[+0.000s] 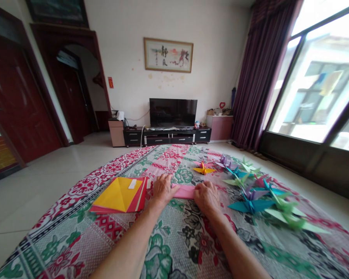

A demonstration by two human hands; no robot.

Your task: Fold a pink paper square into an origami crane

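A folded piece of pink origami paper [184, 192] lies on the patterned tablecloth, spanning the gap between my hands. At its left end is my left hand [162, 190], fingers pressed together and the thumb resting on the paper's edge. My right hand [208, 197] has curled fingers gripping the opposite end. Beside my left hand sits a stack of square paper sheets, with a creased yellow sheet [119, 193] on top and red ones beneath. Both palms face down, so the undersides of the fingers are hidden.
Folded paper cranes cover the right side of the table, among them a blue crane [251, 203], a green crane [287, 209] and a yellow-orange crane [204, 169]. A television [173, 112] stands on a low cabinet beyond the rounded table edge.
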